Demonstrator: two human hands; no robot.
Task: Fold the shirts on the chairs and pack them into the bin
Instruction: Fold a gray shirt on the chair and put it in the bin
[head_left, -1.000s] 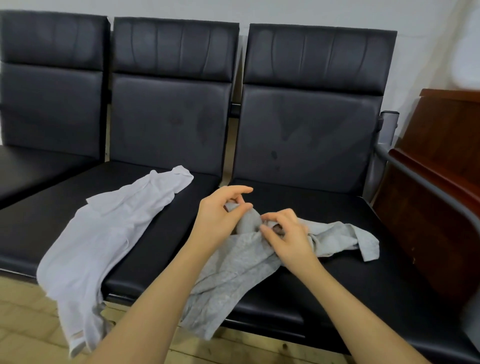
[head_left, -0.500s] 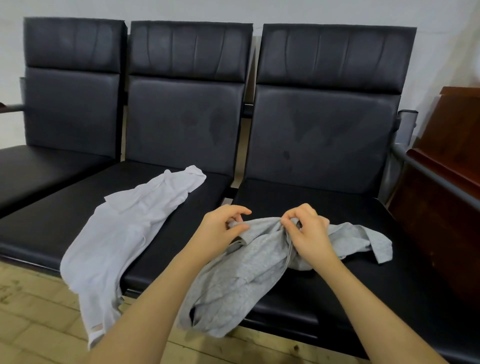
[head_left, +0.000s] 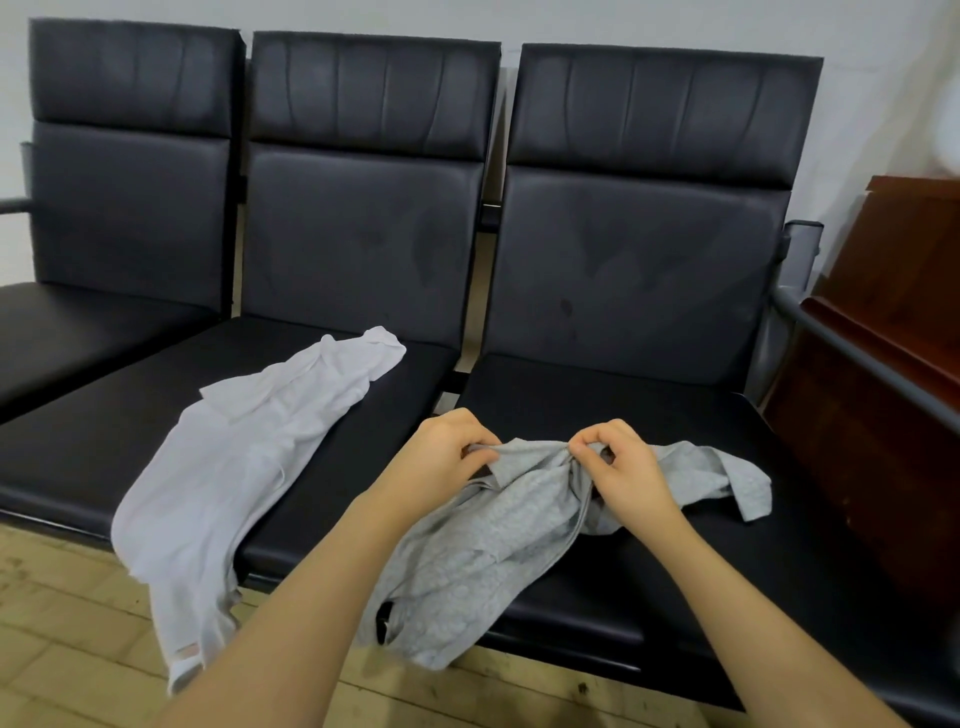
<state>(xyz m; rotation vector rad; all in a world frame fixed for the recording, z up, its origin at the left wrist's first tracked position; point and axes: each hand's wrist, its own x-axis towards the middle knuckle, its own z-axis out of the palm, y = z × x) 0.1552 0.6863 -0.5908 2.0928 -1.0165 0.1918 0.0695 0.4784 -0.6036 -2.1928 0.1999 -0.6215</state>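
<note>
Shirts lay on a row of black chairs: a grey shirt crumpled on the right-hand seat, its lower part hanging over the front edge, and a white shirt draped across the middle seat and trailing toward the floor. Left hand and right hand each pinched the grey shirt's upper edge, fingers curled tight on the cloth, hands near but apart. A brown wooden cabinet stood just beside the chairs at right.
</note>
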